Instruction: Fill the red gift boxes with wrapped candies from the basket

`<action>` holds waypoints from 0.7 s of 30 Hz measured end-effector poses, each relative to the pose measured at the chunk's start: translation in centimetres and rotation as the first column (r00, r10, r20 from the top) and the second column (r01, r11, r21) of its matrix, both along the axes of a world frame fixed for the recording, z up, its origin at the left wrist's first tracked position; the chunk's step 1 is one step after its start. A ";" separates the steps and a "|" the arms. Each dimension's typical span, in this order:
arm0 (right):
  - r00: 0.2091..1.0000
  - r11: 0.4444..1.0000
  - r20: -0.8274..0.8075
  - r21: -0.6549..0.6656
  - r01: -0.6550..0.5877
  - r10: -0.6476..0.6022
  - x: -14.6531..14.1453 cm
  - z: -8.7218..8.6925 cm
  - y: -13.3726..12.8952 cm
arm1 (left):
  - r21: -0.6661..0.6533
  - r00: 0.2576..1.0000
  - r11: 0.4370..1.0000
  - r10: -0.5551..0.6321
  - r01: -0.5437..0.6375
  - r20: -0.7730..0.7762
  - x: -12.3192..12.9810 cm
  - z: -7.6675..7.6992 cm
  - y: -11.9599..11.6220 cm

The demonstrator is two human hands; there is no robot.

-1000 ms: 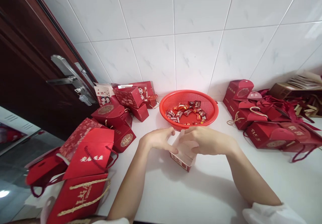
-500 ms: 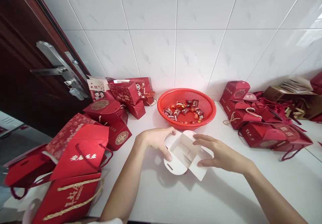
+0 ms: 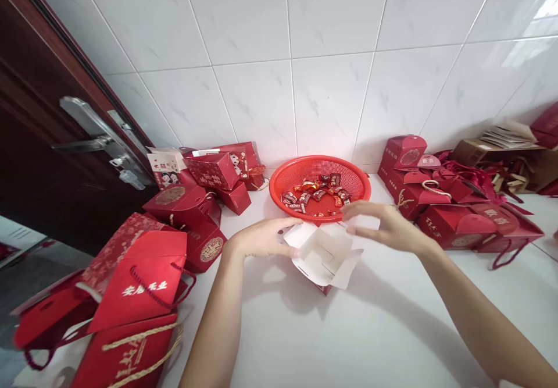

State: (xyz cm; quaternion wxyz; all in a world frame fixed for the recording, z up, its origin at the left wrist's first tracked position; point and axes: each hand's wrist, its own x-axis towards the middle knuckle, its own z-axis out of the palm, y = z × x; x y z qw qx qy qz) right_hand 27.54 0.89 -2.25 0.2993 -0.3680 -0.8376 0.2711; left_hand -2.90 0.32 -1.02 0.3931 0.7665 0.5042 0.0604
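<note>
A small box (image 3: 323, 255) with a white inside and a red outside stands on the white table, its flaps spread open and nothing inside. My left hand (image 3: 265, 238) grips the box's left flap between thumb and fingers. On the other side, my right hand (image 3: 377, 222) is beside the upper right flap, thumb and fingers apart; it appears to hold nothing. Just behind the box is a red plastic basket (image 3: 279, 193) with wrapped candies (image 3: 320, 195) lying in it.
Red gift boxes with cord handles (image 3: 148, 277) are piled at the left, near a dark door (image 3: 39, 120). More red boxes (image 3: 453, 225) and a cardboard box (image 3: 475, 152) stand at the right. A tiled wall (image 3: 331, 97) rises behind.
My right hand has moved up and away from the box's right flap. The box has turned a little and now sits more upright, with its red outside showing below. The view has shifted slightly.
</note>
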 end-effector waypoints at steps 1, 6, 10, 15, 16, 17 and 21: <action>0.997 0.999 -0.076 0.023 0.035 -0.033 0.2 0.2 1.3 | 0.054 0.999 0.998 0.021 -0.022 0.024 -0.1 0.1 0.1; 0.922 0.954 -0.251 -0.022 0.298 -0.294 -0.2 -0.1 8.0 | 0.266 0.987 0.956 0.096 -0.127 0.125 0.0 0.0 3.3; 0.883 0.894 -0.142 -0.033 0.447 -0.447 -1.5 -2.1 12.1 | 0.252 0.999 0.966 0.054 -0.052 -0.002 2.3 0.3 7.7; 0.863 0.871 -0.130 -0.134 0.473 -0.488 -2.3 -4.3 14.5 | 0.043 0.901 0.975 -0.182 0.216 -0.393 7.6 -0.6 11.8; 0.858 0.868 -0.143 -0.145 0.474 -0.493 -2.3 -4.6 14.8 | 0.002 0.888 0.971 -0.218 0.239 -0.404 8.9 -1.3 12.3; 0.852 0.865 -0.160 -0.156 0.477 -0.499 -2.3 -4.8 15.1 | 0.005 0.894 0.967 -0.234 0.255 -0.382 10.1 -2.2 12.9; 0.828 0.849 -0.199 -0.201 0.490 -0.525 -2.3 -5.5 16.0 | 0.225 0.953 0.936 -0.229 0.272 -0.198 14.7 -5.8 15.3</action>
